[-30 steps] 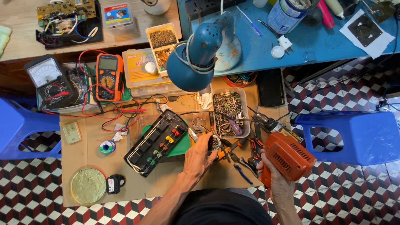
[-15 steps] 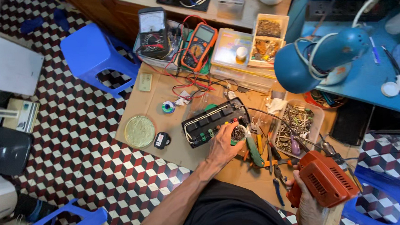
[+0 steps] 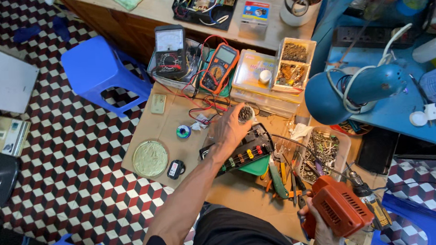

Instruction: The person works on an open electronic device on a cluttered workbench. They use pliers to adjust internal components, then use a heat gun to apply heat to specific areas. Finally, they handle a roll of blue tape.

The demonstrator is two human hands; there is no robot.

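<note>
The left hand (image 3: 231, 129) pinches a small round wire spool (image 3: 246, 114) above the black power strip (image 3: 239, 153). The right hand (image 3: 319, 229) grips the orange drill (image 3: 339, 211) low, off to the side.

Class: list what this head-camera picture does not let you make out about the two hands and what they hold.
- Left hand: its back hides the grip on the small round thing.
- Right hand: mostly covered by the orange drill.
- Black power strip: left end hidden under the left hand.
</note>
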